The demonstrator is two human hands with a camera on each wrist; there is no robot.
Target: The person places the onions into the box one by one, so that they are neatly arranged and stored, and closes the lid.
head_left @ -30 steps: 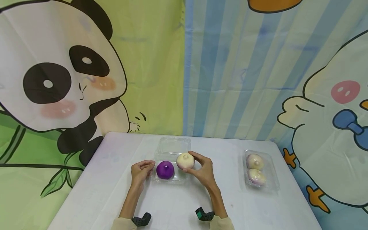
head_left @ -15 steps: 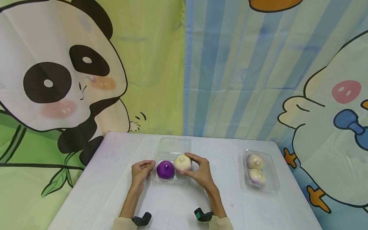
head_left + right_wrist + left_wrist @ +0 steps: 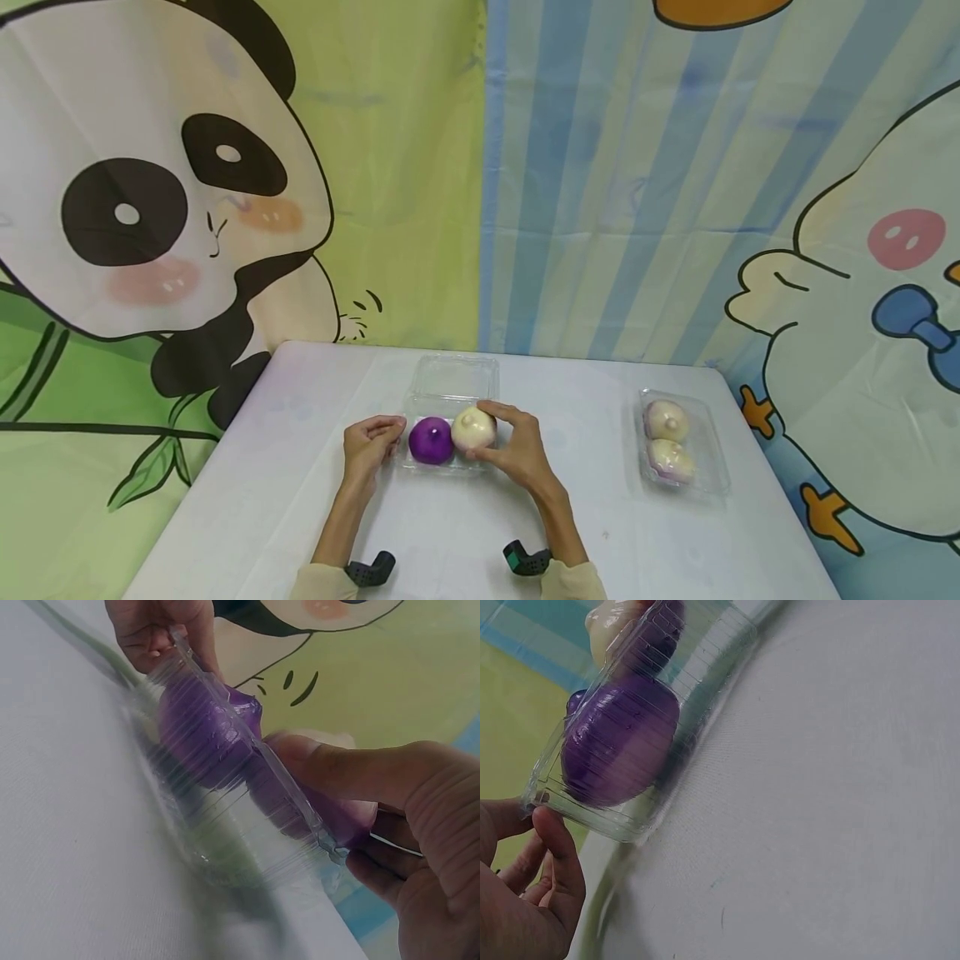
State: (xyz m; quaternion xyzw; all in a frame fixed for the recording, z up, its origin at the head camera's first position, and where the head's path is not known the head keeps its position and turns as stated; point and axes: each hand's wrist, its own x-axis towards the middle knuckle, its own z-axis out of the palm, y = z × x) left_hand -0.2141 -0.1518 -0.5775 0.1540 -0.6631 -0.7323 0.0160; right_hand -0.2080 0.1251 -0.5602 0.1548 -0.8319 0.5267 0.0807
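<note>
My left hand [image 3: 368, 443] pinches the left rim of an open clear plastic clamshell box [image 3: 622, 831] between thumb and forefinger. Inside its base, on the left, sits a shiny purple onion-shaped bulb [image 3: 431, 441] with a small nub on top. My right hand [image 3: 519, 447] grips a cream onion-shaped bulb [image 3: 474, 428] by its right side, thumb in front and fingers behind. This bulb is purplish underneath, as the right wrist view shows. It stands in the box's right half, close against the purple one. Whether it rests fully on the bottom cannot be told.
The box's clear lid [image 3: 454, 379] lies back behind the base. At the right of the white table [image 3: 585, 533] stands another clear box [image 3: 708, 450] with two cream-and-purple bulbs [image 3: 666, 421]. Cartoon-printed curtains [image 3: 570, 183] hang behind the table.
My right hand has moved left and slightly down with the cream bulb, bringing it into the box beside the purple one. My left hand has stayed at the rim.
</note>
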